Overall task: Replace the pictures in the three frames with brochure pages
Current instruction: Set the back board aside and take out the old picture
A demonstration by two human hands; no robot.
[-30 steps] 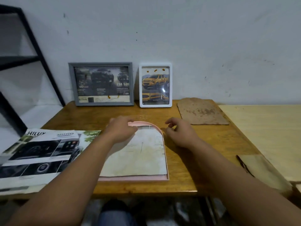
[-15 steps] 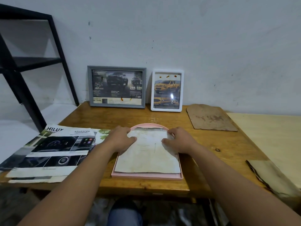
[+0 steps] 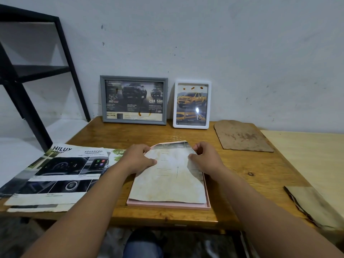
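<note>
A pink frame (image 3: 168, 205) lies flat on the wooden table (image 3: 242, 175) in front of me. A stained paper sheet (image 3: 171, 181) rests on it, its far end lifted. My left hand (image 3: 138, 158) pinches the sheet's upper left corner. My right hand (image 3: 206, 158) pinches the upper right edge. A grey frame (image 3: 134, 100) with a dark truck page and a white frame (image 3: 191, 104) with a yellow truck page lean against the wall. An open brochure (image 3: 55, 175) lies at the left.
A brown backing board (image 3: 242, 135) lies at the back right of the table. A worn brownish piece (image 3: 314, 205) sits at the right edge, on a paler tabletop (image 3: 307, 151). A black metal shelf (image 3: 28, 71) stands at the left against the wall.
Both hands moved onto the top corners of the sheet and took hold of it. Its far end has risen off the pink frame, showing printed text there.
</note>
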